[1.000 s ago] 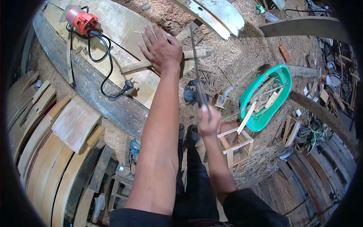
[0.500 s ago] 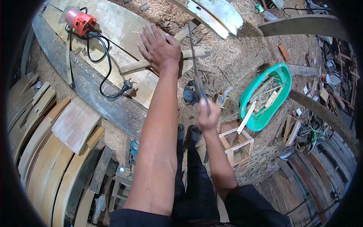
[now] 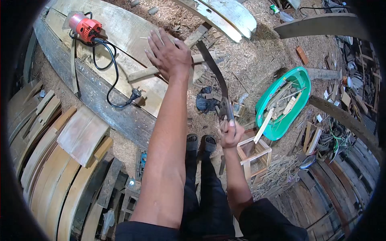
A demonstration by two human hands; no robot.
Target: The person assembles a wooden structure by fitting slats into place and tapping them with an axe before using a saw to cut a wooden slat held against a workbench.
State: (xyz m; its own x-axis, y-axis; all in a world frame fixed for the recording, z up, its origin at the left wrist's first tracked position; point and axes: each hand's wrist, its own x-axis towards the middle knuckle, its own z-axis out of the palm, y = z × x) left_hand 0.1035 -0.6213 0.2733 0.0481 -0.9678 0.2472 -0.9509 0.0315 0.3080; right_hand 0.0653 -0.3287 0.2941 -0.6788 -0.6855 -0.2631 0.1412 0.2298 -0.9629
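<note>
My left hand (image 3: 169,54) lies with fingers stretched out across a narrow wooden strip (image 3: 142,74), pressing on it over the broad plank. The strip's far end shows to the right of that hand. My right hand (image 3: 232,133) is closed around the handle of a long tool with a dark, curved blade (image 3: 215,71); I cannot make out any teeth. The blade points away from me, its tip just right of my left hand. A red power tool (image 3: 85,28) with a black cord and plug (image 3: 136,94) rests on the plank (image 3: 116,24), left of my left hand.
A green tub (image 3: 263,105) of wood scraps stands at right, beside a small wooden frame (image 3: 257,154). Curved boards (image 3: 44,176) are stacked at lower left. Dark cloth or plastic (image 3: 206,102) lies on the shaving-strewn floor. A pale split board (image 3: 225,18) lies at the top.
My right hand has moved toward me and slightly right, drawing the blade back. The blade has turned from edge-on to showing its side. My left hand stays on the strip.
</note>
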